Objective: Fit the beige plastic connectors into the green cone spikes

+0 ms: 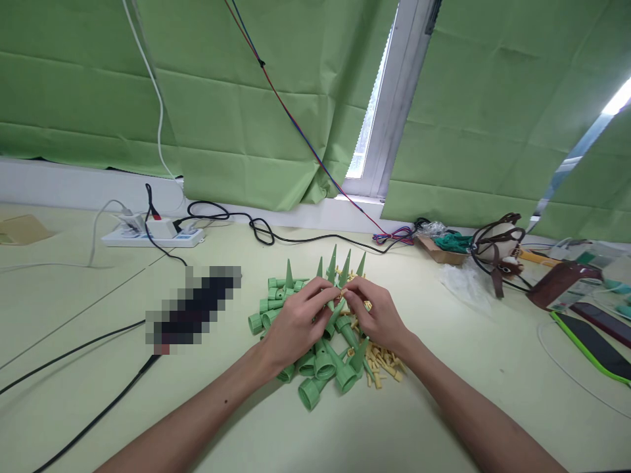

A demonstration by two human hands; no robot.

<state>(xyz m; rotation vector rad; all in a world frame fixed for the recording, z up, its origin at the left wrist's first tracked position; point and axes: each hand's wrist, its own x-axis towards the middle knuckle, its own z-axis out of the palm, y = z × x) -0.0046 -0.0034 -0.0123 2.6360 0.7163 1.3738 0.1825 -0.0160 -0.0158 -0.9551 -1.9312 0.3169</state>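
A heap of green plastic cone spikes lies on the pale green table, some standing upright at the back. Small beige plastic pieces are scattered at the heap's right side. My left hand and my right hand meet above the heap, fingertips pinched together. Between the fingertips sits a small beige piece against a green spike; which hand holds which part is hard to tell.
A white power strip with plugs and black cables lies at the back left. A pixelated dark object sits left of the heap. To the right are a brown-strapped item, clear plastic bag and a green-edged phone. Green curtains hang behind.
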